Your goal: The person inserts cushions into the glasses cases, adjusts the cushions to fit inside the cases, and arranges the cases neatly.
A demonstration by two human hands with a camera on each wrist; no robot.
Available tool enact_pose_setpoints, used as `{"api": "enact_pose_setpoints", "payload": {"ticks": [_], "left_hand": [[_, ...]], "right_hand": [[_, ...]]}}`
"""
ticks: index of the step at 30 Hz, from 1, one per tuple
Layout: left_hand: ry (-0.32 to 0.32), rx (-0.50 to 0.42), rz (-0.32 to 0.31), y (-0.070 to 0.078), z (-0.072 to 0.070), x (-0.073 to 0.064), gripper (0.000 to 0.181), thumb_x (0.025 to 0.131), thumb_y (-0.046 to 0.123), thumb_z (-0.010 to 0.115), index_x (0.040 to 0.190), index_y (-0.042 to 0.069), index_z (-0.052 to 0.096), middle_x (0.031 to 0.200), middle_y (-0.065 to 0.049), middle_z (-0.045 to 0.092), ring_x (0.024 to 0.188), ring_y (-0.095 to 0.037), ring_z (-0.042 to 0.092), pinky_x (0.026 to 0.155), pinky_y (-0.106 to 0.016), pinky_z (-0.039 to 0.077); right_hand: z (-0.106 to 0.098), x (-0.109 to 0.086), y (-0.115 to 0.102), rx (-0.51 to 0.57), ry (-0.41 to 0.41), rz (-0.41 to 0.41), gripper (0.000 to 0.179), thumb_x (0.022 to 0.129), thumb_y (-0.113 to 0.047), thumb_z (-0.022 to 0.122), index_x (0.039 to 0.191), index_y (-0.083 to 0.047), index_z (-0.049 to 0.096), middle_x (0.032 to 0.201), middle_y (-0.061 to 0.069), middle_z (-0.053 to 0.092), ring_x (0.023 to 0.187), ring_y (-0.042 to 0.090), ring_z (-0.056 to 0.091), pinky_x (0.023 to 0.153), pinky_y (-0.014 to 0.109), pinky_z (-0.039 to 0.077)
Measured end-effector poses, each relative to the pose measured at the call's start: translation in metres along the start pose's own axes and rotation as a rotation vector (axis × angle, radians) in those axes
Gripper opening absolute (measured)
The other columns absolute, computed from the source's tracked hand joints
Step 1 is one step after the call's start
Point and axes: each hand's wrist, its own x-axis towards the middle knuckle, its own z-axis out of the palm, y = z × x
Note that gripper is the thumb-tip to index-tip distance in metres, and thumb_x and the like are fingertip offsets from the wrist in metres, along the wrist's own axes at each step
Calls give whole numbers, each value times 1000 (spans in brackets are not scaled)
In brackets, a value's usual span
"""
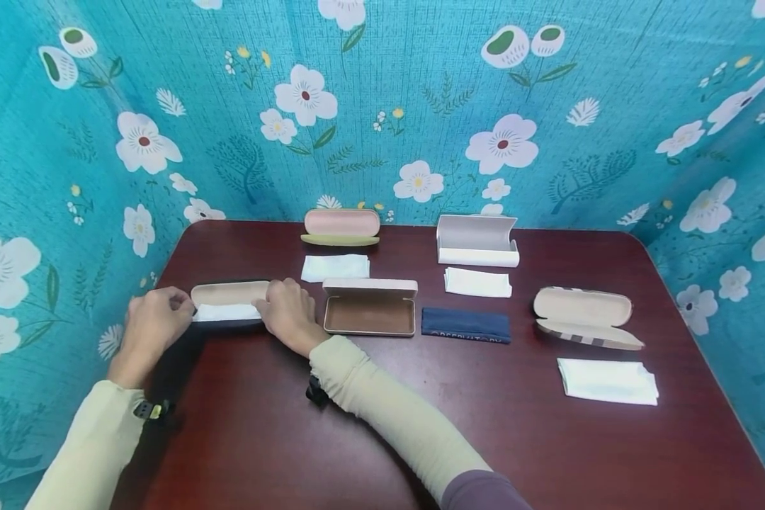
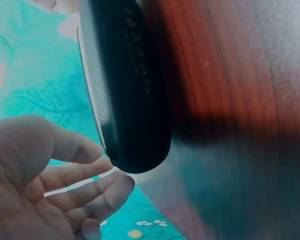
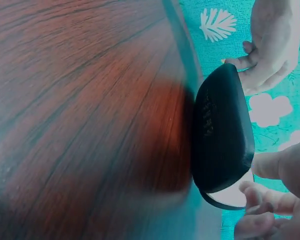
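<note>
On the left of the counter (image 1: pixel 261 439) we see the left hand (image 1: pixel 156 319), thumb and forefinger narrowly apart at the left end of an open black glasses case (image 2: pixel 130 100). A white cloth (image 1: pixel 226 313) lies in that case. The right hand (image 1: pixel 290 312) is at its right end, fingers bent; we cannot tell whether either hand grips. Rightward we find an open green case (image 1: pixel 341 239), brown case (image 1: pixel 370 315), blue cloth (image 1: pixel 465 324), white case (image 1: pixel 478 256) and striped case (image 1: pixel 583 306).
</note>
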Motion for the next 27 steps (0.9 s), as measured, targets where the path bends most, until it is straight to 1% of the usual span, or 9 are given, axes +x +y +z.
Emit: {"api": "enact_pose_setpoints", "payload": {"ticks": [5,9,14,16,19,22,24,26,27], "left_hand": [[216,-29,85,12,0,-16,19,89,1,62,96,-14,71,84,-31,69,72,-42,61,63,-52,48],[313,-89,148,22,5,-27,20,87,0,65,101,-13,70,97,-32,69,88,-46,64,79,-62,51],[394,-130,228,23,11,-29,34,87,5,69,116,-13,66,122,-34,63,113,-50,60,96,-66,47],[366,-120,247,18,12,-26,49,89,13,69,130,-11,60,136,-35,56,126,-52,53,105,-67,41],[252,-105,256,9,12,-24,72,92,30,67,151,-4,42,160,-28,32,142,-52,37,111,-71,31],[124,-103,262,0,14,-23,89,94,43,64,162,6,18,171,-18,-3,150,-58,12,113,-76,16],[123,-97,285,-5,16,-22,91,95,44,63,163,10,13,171,-17,-9,147,-63,10,111,-79,16],[280,-61,358,-9,16,-20,75,96,36,61,159,8,32,165,-28,19,134,-66,37,103,-75,36],[411,-27,398,-10,14,-17,63,95,31,60,152,7,45,152,-34,38,118,-62,52,92,-70,47]], "right_hand": [[-6,-10,3,22,89,-29,23,94,-44,69,90,-21,71,87,-4,63,78,17,68,59,30,47],[-9,-20,6,108,123,-80,21,93,-38,69,106,-22,73,97,-8,65,82,9,66,66,25,47],[-9,-29,6,132,228,-241,25,92,-40,71,109,-23,73,100,-11,65,83,1,63,68,16,45],[-8,-30,6,105,280,-319,28,90,-41,74,111,-22,74,102,-10,66,87,2,63,73,17,47],[-6,-30,6,50,315,-414,38,88,-44,76,117,-20,73,109,-6,66,97,6,64,82,22,48],[-7,-29,8,14,274,-455,48,88,-48,75,125,-18,70,119,-3,65,106,9,62,87,25,48],[-7,-27,9,-6,230,-460,54,88,-52,74,129,-18,68,126,-3,63,111,9,61,90,26,48],[-8,-26,10,-21,191,-446,58,88,-56,72,132,-20,66,131,-4,60,114,9,59,93,26,48],[-8,-26,10,-17,175,-436,59,87,-58,72,133,-20,66,133,-4,59,115,9,58,93,26,48]]}}
